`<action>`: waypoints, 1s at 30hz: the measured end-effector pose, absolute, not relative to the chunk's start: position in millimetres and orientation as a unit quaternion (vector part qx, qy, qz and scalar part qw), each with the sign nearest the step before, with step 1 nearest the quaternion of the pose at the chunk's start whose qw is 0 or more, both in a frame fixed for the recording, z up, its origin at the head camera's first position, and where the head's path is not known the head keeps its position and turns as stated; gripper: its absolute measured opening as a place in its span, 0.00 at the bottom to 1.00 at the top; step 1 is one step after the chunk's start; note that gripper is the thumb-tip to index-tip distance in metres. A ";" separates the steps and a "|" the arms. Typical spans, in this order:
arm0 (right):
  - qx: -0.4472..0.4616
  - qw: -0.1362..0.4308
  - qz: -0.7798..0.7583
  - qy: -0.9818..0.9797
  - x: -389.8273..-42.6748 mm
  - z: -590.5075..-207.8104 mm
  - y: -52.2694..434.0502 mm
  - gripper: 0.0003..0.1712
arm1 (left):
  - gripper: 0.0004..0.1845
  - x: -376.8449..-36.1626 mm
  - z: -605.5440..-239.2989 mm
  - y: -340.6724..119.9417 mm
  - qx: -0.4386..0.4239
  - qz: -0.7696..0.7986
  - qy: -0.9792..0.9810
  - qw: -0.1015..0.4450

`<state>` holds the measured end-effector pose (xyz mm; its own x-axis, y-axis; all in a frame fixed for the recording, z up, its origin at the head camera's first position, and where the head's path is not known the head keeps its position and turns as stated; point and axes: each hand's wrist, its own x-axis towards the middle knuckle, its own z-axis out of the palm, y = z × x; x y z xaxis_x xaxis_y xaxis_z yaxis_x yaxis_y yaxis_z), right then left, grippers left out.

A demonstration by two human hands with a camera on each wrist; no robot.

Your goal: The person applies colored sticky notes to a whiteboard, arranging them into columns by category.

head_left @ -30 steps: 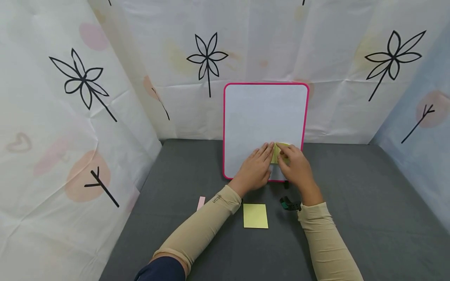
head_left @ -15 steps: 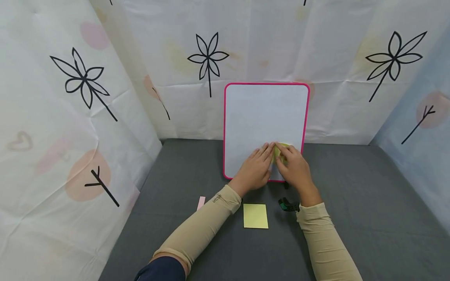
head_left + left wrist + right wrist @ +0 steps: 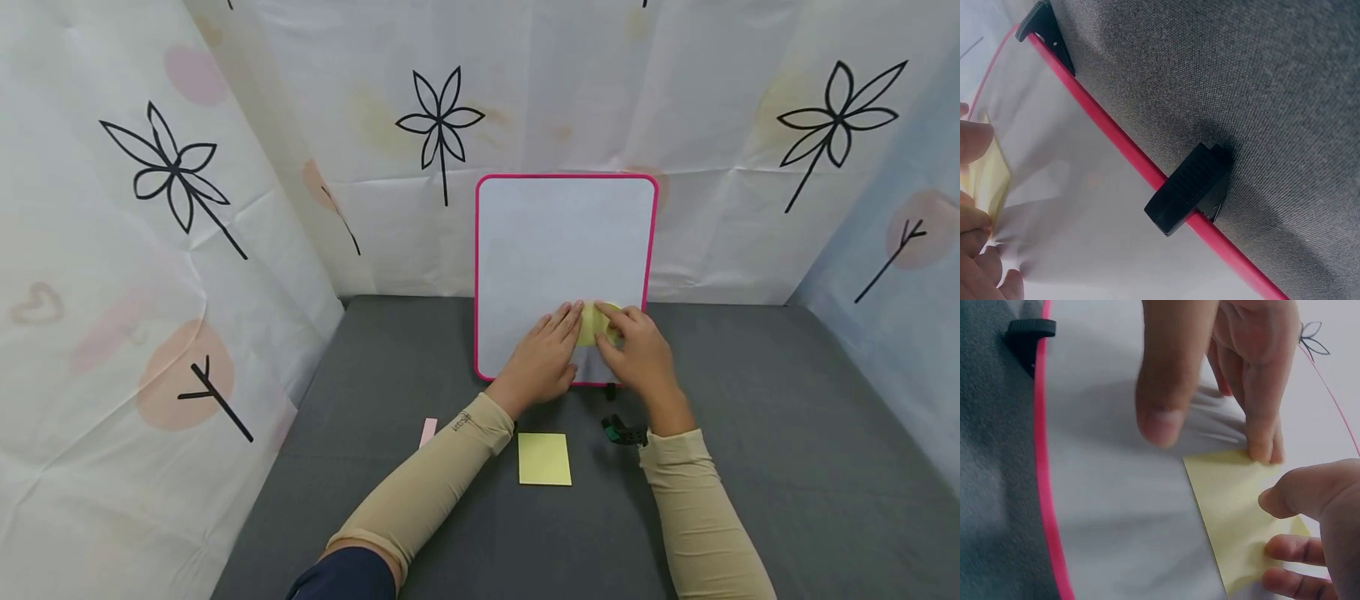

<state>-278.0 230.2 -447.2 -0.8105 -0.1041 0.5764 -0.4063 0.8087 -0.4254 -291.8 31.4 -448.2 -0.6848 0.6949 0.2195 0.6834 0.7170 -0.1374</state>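
Observation:
A white board with a pink frame stands at the back of the grey table. Both hands are at its lower part, around a yellow sticky note. My left hand lies flat on the board. Its straight fingertips press the note's edge. My right hand pinches the note's other side between thumb and curled fingers, and that side lifts off the board. In the left wrist view the note shows beside my fingers.
A yellow sticky-note pad lies on the grey table in front of the board, with a pink paper strip to its left. Black clip feet hold the board's lower frame. Patterned sheets wall in three sides.
My right hand has shifted slightly right, so more of the yellow note shows than half a second ago. My left hand stays flat on the board.

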 end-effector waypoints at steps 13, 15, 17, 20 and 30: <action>0.103 0.277 0.293 -0.909 -275.8 -441.5 253.4 0.22 | 0.45 -292.0 -447.1 31.0 -0.371 0.028 -0.920 0.125; 0.096 0.271 0.293 -0.912 -274.8 -440.6 255.7 0.22 | 0.46 -291.9 -446.7 31.0 -0.371 0.026 -0.920 0.124; 0.093 0.264 0.292 -0.914 -274.1 -439.3 256.8 0.23 | 0.46 -292.1 -446.4 31.2 -0.369 0.027 -0.921 0.122; 0.094 0.259 0.291 -0.916 -273.9 -438.2 257.2 0.23 | 0.46 -292.3 -445.8 31.6 -0.367 0.028 -0.922 0.120; 0.093 0.252 0.300 -0.916 -272.1 -437.1 258.1 0.22 | 0.45 -291.0 -444.2 31.0 -0.373 0.029 -0.919 0.126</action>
